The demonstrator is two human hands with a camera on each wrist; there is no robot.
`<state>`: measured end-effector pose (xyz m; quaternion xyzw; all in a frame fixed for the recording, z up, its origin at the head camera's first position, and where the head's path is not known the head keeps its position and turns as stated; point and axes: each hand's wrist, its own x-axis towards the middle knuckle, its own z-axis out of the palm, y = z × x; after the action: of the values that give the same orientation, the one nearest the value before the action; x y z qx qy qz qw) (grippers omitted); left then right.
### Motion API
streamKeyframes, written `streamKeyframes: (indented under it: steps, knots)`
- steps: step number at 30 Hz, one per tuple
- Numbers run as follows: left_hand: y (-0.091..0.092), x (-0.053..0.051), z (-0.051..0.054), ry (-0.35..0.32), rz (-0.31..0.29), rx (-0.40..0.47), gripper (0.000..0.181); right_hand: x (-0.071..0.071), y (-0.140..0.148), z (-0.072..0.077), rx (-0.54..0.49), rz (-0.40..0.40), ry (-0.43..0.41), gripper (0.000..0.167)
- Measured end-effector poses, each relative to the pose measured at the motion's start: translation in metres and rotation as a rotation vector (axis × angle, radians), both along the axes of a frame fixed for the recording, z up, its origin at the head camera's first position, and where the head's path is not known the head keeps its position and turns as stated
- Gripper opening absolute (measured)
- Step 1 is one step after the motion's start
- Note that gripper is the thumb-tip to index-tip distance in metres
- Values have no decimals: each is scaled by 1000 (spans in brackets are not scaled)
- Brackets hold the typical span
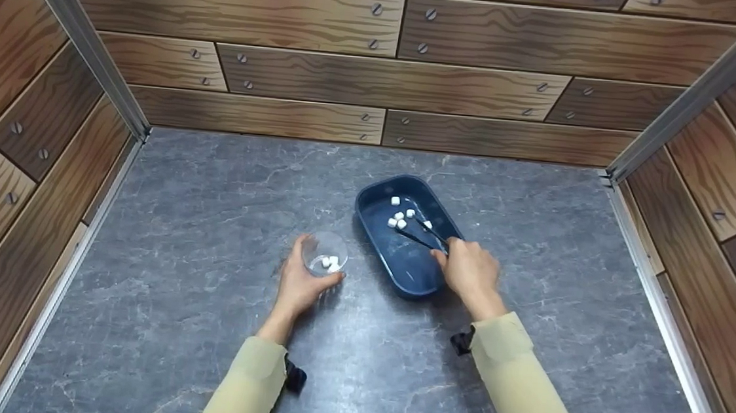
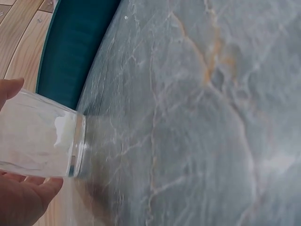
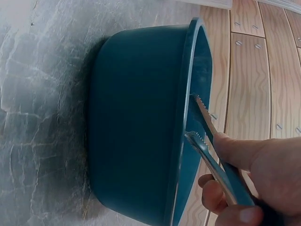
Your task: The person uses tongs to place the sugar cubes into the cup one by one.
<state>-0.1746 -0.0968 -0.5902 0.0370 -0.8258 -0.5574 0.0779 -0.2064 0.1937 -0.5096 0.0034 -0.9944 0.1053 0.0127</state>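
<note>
A clear cup (image 1: 325,250) stands on the grey surface, with several small white cubes (image 1: 331,262) at its bottom. My left hand (image 1: 301,283) holds the cup, thumb on one side and fingers on the other. In the left wrist view the cup (image 2: 40,132) appears sideways with white at its base. To the right of it lies a blue tub (image 1: 411,279) with several white cubes (image 1: 398,219) inside. My right hand (image 1: 473,272) grips metal tongs (image 1: 415,238) over the tub. Their serrated tips (image 3: 202,101) are spread apart in the right wrist view, with nothing seen between them.
Wood-patterned panels (image 1: 306,73) wall in the back, and more panels (image 1: 710,194) rise along the sides. Grey metal strips edge the marbled surface (image 1: 195,232). A dark wrist mount (image 1: 294,376) sits at the left sleeve, another mount (image 1: 461,342) at the right.
</note>
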Motion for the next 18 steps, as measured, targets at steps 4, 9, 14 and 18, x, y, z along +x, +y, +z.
streamKeyframes:
  steps: [4,9,14,18]
  knots:
    - [2,-1,-1,5,2,-1,95,-3,-3,0,13,-4,-18,36]
    - [2,-1,-2,-9,2,-4,95,-6,-5,-1,16,1,-29,34]
    - [2,-1,-1,-10,-5,-4,94,-10,-5,-4,29,7,-29,34]
    - [1,-2,0,-12,-8,-9,93,-13,-7,-7,40,4,-38,36]
